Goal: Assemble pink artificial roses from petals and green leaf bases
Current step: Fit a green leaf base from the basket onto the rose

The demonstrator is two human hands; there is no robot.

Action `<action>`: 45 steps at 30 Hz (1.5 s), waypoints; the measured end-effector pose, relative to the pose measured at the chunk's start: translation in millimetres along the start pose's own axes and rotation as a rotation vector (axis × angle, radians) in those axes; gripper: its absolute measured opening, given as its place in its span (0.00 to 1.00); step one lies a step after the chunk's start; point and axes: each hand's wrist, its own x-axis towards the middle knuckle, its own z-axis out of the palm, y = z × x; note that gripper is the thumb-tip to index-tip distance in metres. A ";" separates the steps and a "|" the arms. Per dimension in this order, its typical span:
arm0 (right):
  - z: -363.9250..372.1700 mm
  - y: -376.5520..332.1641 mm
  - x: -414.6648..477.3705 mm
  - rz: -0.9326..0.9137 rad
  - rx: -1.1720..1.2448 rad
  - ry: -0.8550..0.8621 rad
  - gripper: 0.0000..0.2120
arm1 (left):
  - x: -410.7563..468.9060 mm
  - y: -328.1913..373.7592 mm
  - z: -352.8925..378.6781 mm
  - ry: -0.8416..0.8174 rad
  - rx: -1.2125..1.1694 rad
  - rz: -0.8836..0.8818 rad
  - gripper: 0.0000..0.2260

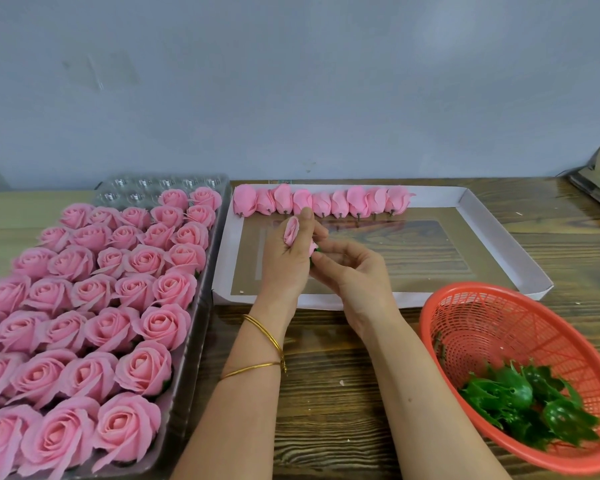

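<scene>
Currently the left hand [284, 261] is curled round a pink bud [291, 233], tip up, with the fingers wrapped on its flanks. The right hand [355, 275] meets it from the right. Its thumb and forefinger pinch a small green leaf base [318, 251], and the other fingers are loosely bent. Most of that base is hidden. A sliver of pink shows beside it, and we cannot tell whether it belongs to the same bud. Both hands hover over the near-left part of the white card tray [503, 244].

Risks, as we judge them:
- Too firm a squeeze could crease or unwrap the petals.
- A base seated off-centre would sit crooked.
- The left fingertips are just beside the row of buds [323, 202] along the tray's far edge, so a careless lift could knock one over.
- The right forearm passes close to the red basket [426, 327] at the table's near-right corner, and a nudge could spill it.

Materials:
- The buds look like thin matte foam or fabric, tightly rolled, each with a short dark stub.
- The spare leaf bases [520, 403] in the basket are glossy moulded plastic with pointed sepals and rounded cups.
- The basket is rigid open mesh.
- The finished roses [94, 299] sit in a clear blister tray [160, 183] along the left edge of the wood-grain table [343, 393]. They are wide open and layered.
</scene>
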 end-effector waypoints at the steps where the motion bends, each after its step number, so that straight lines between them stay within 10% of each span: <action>1: 0.2 -0.2 0.2 0.002 0.001 0.006 0.09 | 0.1 0.2 -0.1 0.002 0.005 0.005 0.22; 45: -1.5 -3.2 0.0 0.024 -0.093 0.054 0.15 | 3.6 -6.8 0.0 0.013 0.015 0.026 0.20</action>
